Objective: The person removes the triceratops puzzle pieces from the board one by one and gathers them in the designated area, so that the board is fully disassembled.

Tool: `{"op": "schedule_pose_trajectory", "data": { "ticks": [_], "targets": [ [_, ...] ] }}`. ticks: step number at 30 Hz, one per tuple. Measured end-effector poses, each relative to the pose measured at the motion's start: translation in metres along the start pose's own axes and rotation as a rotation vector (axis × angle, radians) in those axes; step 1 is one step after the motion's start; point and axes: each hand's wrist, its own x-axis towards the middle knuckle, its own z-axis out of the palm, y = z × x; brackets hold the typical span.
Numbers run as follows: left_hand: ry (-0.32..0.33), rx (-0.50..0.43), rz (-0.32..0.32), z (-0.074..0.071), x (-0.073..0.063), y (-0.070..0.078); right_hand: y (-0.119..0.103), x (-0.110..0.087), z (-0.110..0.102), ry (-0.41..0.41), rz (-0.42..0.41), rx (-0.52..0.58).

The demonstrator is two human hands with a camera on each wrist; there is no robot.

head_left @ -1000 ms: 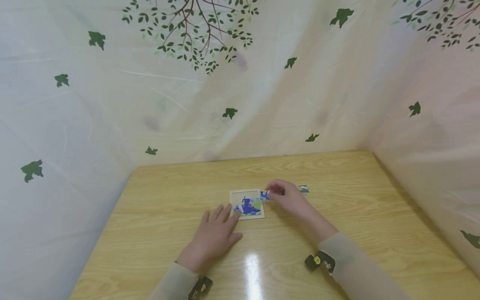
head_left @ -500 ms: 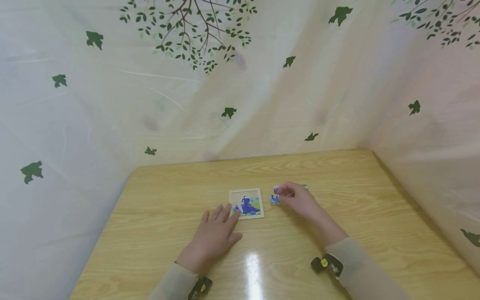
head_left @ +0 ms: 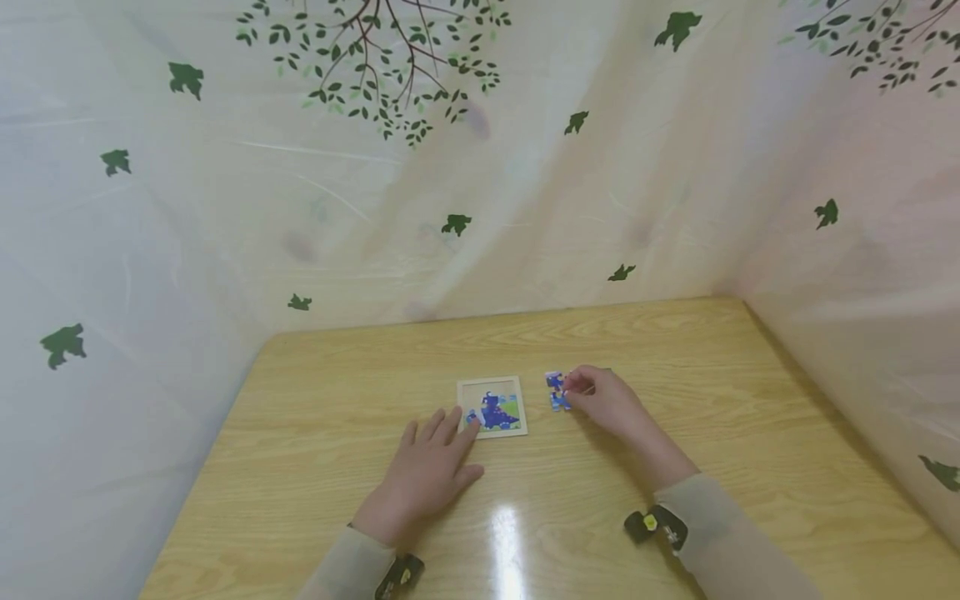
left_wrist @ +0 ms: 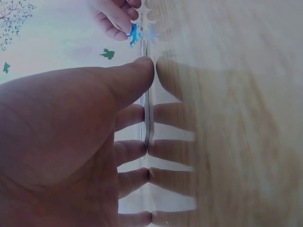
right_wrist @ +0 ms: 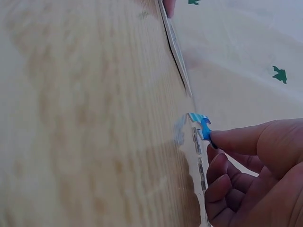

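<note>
A small framed jigsaw puzzle [head_left: 498,412] lies on the table, partly filled with a blue-purple figure on green; its upper part shows bare backing. My left hand [head_left: 427,471] rests at its lower left corner with fingers spread and straight, the index fingertip on the picture. To the right of the frame, my right hand [head_left: 606,402] pinches a blue puzzle piece [right_wrist: 204,129] between thumb and fingers, tilted close over the table. Just behind that piece lies another blue and white puzzle piece [head_left: 554,379]. My right fingers hide part of both in the head view.
Further loose puzzle pieces [right_wrist: 201,172] lie in a row beside the right hand in the right wrist view. The wooden table [head_left: 337,358] is glossy and reflects the hands. A pale curtain [head_left: 360,250] with printed leaves and birds hangs around its back and sides.
My right hand has moved right, away from the frame's edge, carrying the blue puzzle piece back beside the loose pieces. My left hand has stayed on the frame.
</note>
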Motion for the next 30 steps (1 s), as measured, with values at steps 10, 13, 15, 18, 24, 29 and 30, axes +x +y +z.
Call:
{"op": "schedule_pose_trajectory", "data": {
  "ticks": [10, 13, 15, 18, 24, 29, 30],
  "targets": [
    [-0.003, 0.005, -0.001, 0.0006, 0.0000, 0.0005, 0.0034, 0.0014, 0.0006, -0.002, -0.028, -0.093],
    [0.001, 0.010, 0.002, -0.0002, 0.0001, 0.0007, 0.0032, 0.0015, 0.0009, 0.003, -0.029, -0.133],
    [0.006, 0.011, 0.005, -0.0004, 0.0003, 0.0005, 0.0017, 0.0014, 0.0007, 0.007, -0.034, -0.162],
    [0.010, 0.016, 0.006, -0.0009, 0.0001, 0.0005, -0.0001, 0.0014, 0.0009, 0.014, -0.036, -0.209],
    [0.008, 0.015, 0.005, -0.0024, -0.0003, 0.0009, -0.0019, 0.0027, 0.0035, 0.033, -0.040, -0.286],
    [0.005, 0.012, 0.001, -0.0032, -0.0011, 0.0015, -0.0024, 0.0023, 0.0050, 0.039, -0.031, -0.312],
    [0.006, 0.008, 0.002, -0.0035, -0.0015, 0.0017, -0.0024, 0.0021, 0.0052, 0.039, -0.031, -0.315]
  ]
}}
